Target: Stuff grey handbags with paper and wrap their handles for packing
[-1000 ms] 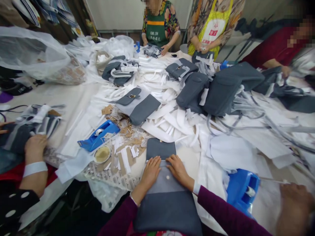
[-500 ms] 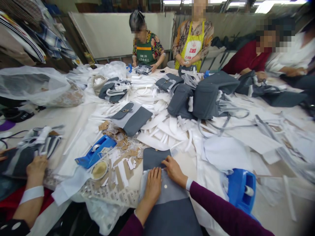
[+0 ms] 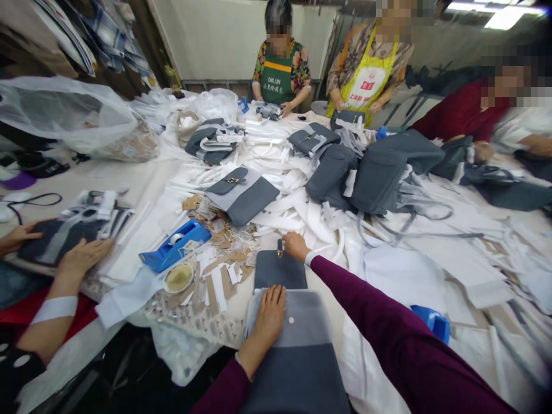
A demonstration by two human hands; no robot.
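Cluttered table [image 3: 112, 172]: grey bags [image 3: 244, 196], white strips [image 3: 307, 211].

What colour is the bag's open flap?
Dark slate grey flap, darker than the panel under the left hand; head view.

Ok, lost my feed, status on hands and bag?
Left hand flat on grey bag. Right hand at flap clasp, grip unclear. White strips piled just beyond.

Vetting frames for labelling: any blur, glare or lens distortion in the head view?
Head view: centre sharp, with the left hand and right hand at the grey bag clear. White scraps near the right edge smear. The ceiling light blows out. Wide-angle bending, dark corners. Otherwise lighting is even and shadows soft.
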